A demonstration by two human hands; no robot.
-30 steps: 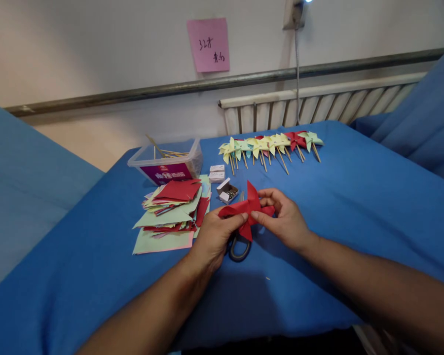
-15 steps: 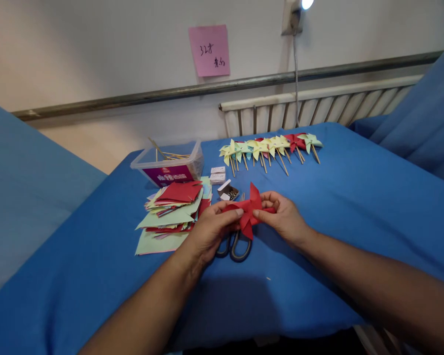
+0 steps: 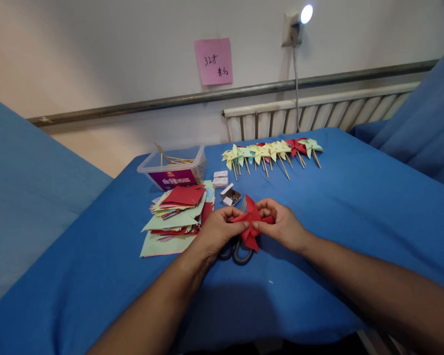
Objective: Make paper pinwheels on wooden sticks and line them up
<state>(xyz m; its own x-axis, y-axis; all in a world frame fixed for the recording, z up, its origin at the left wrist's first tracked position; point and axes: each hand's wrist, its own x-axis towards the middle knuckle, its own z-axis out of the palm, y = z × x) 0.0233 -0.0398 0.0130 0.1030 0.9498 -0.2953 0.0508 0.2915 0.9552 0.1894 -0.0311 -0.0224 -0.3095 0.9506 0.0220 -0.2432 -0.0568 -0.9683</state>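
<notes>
- My left hand (image 3: 216, 231) and right hand (image 3: 283, 226) meet over the middle of the blue-covered desk (image 3: 355, 217), both pinching the folded red paper pinwheel (image 3: 252, 223) at its centre, thumbs on top and tips nearly touching.
- The pinwheel is held just above the desk, its points fanning out up and down between my two hands.
- Directly under it lie dark-handled scissors (image 3: 240, 252), the loops showing below my left hand.
- To the left sits a loose stack of red, green and yellow paper squares (image 3: 177, 214), close to my left wrist.
- Just behind the pinwheel I see a small open white box of metal pins (image 3: 231, 195), with two shut white boxes (image 3: 220, 179) beyond it.
- A clear plastic tub holding wooden sticks (image 3: 173, 167) stands behind the paper stack.
- Along the far edge lies a row of finished paper pinwheels on sticks (image 3: 272, 150), well apart from my hands.
</notes>
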